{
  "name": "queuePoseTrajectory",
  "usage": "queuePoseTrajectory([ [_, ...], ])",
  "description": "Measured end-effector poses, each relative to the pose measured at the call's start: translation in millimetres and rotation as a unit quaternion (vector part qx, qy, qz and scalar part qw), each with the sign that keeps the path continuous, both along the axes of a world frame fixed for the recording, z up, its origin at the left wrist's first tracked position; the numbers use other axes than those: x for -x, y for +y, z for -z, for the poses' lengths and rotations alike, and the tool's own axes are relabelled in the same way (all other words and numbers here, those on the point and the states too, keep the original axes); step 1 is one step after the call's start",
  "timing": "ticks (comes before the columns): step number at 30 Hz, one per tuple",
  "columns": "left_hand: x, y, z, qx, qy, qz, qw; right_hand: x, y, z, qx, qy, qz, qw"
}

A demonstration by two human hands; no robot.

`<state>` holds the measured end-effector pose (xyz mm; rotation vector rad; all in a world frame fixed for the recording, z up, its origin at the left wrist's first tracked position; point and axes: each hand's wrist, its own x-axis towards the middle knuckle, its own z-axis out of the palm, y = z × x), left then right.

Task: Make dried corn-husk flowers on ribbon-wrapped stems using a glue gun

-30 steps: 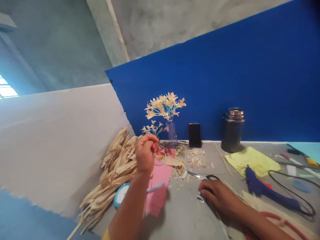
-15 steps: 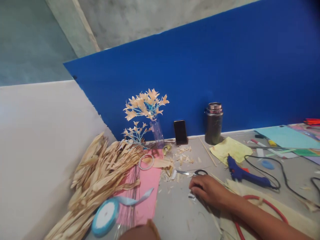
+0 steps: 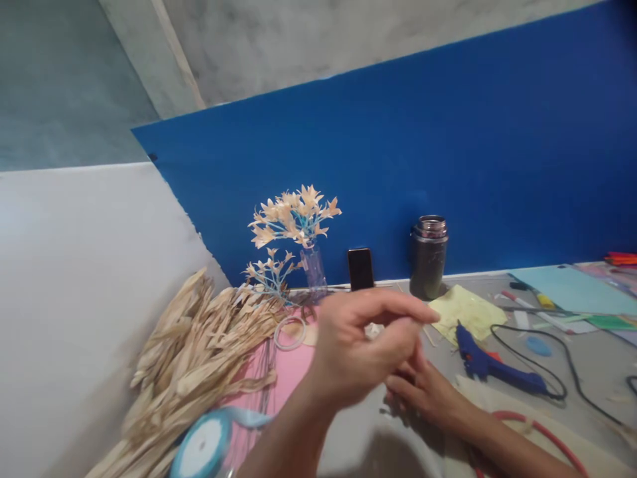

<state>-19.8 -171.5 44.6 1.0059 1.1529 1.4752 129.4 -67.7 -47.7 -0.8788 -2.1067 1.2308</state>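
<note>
Raised in the middle of the view, my left hand (image 3: pixel 361 345) has its fingers curled, with thumb and index finger close together; anything between them is too small to make out. Behind and below it, my right hand (image 3: pixel 435 398) rests low at the grey table (image 3: pixel 355 438), fingers bent in and partly covered by the left hand. What the right fingers hold, if anything, is hidden. Left of my hands is pink paper (image 3: pixel 293 372) with thin wires on it. A blue hot glue gun (image 3: pixel 502 372) lies to the right of my right hand.
Dried corn husks (image 3: pixel 199 358) and a blue ribbon spool (image 3: pixel 202 446) fill the left. Pale flowers (image 3: pixel 293 216) stand in a clear vase (image 3: pixel 313 272). Along the blue panel (image 3: pixel 378 153) are a phone (image 3: pixel 359 269) and a dark flask (image 3: pixel 428 259). A black cord (image 3: pixel 572 372) runs right.
My left hand has come up from the bottom edge to the middle, in front of my right hand, and now covers the scissors. My right hand stays low, slightly further right in view.
</note>
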Motion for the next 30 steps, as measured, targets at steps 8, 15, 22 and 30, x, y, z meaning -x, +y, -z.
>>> queuePoseTrajectory([
  [8,1,72,21.8,-0.006,0.070,0.109,0.992,-8,-1,-16.1,0.098,0.197,0.103,0.970],
  [15,6,63,49.5,0.033,0.136,0.056,0.989,-12,-6,-22.2,-0.067,0.091,0.095,0.989],
  [22,5,58,67.8,0.015,0.225,0.038,0.974,-8,-3,-14.8,-0.164,-0.052,0.091,0.981],
  [30,-3,57,78.8,0.018,0.194,0.014,0.981,-3,-1,-4.6,-0.106,-0.096,0.076,0.987],
])
